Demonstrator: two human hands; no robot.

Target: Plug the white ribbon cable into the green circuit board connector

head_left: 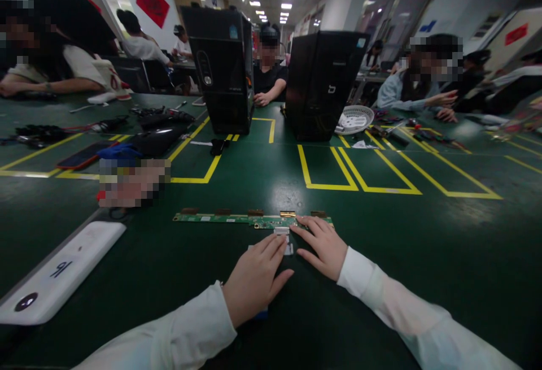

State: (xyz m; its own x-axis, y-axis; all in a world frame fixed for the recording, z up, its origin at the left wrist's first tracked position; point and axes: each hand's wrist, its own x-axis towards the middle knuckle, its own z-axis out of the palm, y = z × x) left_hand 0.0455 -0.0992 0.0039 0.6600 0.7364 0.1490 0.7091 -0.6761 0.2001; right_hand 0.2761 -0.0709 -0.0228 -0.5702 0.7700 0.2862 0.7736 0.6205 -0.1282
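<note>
A long narrow green circuit board lies flat on the dark green table just ahead of me. My left hand rests palm down below the board, fingers stretched toward a small white flat-cable piece at the board's middle. My right hand lies beside it, fingers spread, tips touching the board's right part and the white piece. Both arms wear white sleeves. Something blue shows slightly under my left palm; I cannot make it out.
A white flat device lies at the near left. Two black computer towers stand behind yellow floor-tape boxes. A white basket, tools and cables lie farther back. Several people sit around the table.
</note>
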